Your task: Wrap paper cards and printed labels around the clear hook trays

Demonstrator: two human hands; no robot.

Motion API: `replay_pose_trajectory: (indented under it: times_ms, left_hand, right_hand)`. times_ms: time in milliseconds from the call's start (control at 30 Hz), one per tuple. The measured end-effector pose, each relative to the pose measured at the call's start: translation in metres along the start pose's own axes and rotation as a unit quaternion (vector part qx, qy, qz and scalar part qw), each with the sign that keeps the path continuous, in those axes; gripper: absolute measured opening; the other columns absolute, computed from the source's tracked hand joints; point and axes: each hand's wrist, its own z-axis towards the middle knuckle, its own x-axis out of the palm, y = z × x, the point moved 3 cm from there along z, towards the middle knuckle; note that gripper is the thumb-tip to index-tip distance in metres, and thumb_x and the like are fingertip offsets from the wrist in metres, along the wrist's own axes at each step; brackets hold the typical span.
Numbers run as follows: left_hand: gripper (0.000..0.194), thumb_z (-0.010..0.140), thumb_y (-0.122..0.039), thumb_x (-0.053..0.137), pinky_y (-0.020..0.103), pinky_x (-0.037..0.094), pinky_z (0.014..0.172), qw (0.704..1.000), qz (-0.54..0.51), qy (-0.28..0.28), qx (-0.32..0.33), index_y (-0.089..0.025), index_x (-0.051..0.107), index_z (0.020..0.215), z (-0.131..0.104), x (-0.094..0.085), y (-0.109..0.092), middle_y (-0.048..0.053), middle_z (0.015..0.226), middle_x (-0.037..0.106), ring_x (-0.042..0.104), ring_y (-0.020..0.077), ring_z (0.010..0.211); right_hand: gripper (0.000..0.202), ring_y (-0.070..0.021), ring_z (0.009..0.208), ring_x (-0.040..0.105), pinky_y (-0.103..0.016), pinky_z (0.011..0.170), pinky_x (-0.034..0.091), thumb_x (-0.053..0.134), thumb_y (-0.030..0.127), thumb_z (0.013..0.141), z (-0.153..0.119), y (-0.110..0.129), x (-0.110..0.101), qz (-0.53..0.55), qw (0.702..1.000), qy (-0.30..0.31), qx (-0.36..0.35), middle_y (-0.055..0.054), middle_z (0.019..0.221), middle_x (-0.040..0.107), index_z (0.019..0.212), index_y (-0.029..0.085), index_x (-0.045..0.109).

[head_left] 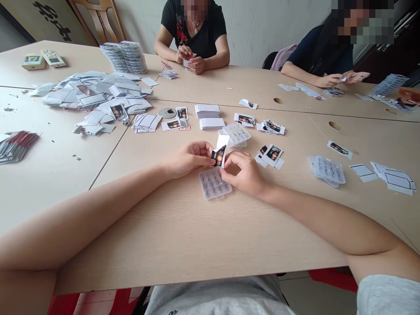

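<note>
Between my two hands is a small black sticker [218,156] with a bright orange-red print, on white backing paper that sticks up above it. My left hand [196,158] pinches its left edge between thumb and fingers. The fingers of my right hand [244,171] close on the right edge. Just below them a clear plastic box [213,185] with small metal pieces in rows lies flat on the table, partly covered by my right fingertips. Right behind the sticker sit more clear boxes [236,133], stacked.
Printed stickers [273,154] lie to the right, white card stacks [209,111] behind. A large heap of white packets [95,89] covers the back left. More clear boxes [326,169] stand at right. Two people [197,39] handle small pieces across the table.
</note>
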Motion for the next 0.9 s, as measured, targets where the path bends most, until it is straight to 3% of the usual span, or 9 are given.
replay_pose_trajectory:
  times_ms: [233, 533, 900]
  left_hand:
    - [0.019, 0.066, -0.01, 0.072, 0.023, 0.046, 0.063, 1.0, -0.017, 0.013, 0.002, -0.014, 0.06, 0.08, -0.0008, 0.0007, -0.0022, 0.002, 0.077, 0.065, 0.061, 0.0103, 0.07]
    - [0.016, 0.074, -0.023, 0.071, 0.021, 0.046, 0.065, 1.0, -0.013, 0.004, 0.007, -0.015, 0.058, 0.078, -0.0018, 0.0035, -0.0009, 0.002, 0.078, 0.064, 0.061, 0.0094, 0.073]
    - [0.018, 0.076, -0.027, 0.07, 0.023, 0.044, 0.063, 1.0, 0.005, 0.009, 0.013, -0.014, 0.057, 0.077, -0.0016, 0.0048, -0.0002, 0.002, 0.077, 0.064, 0.059, 0.0097, 0.07]
  right_hand:
    - [0.015, -0.0177, 0.076, 0.059, -0.035, 0.077, 0.043, 0.063, 0.014, 0.071, 0.0008, -0.0008, -0.0004, 0.007, 1.0, 0.006, 0.012, -0.002, 0.079, 0.065, 0.066, 0.021, 0.05]
    - [0.01, -0.0196, 0.081, 0.061, -0.036, 0.079, 0.043, 0.062, 0.015, 0.073, 0.0035, 0.0037, -0.0012, -0.005, 0.999, 0.029, 0.018, -0.003, 0.082, 0.067, 0.077, 0.021, 0.056]
    - [0.009, -0.0191, 0.081, 0.061, -0.036, 0.08, 0.043, 0.06, 0.014, 0.075, 0.0026, 0.0039, -0.0019, 0.008, 1.0, 0.027, 0.011, -0.003, 0.083, 0.068, 0.079, 0.021, 0.058]
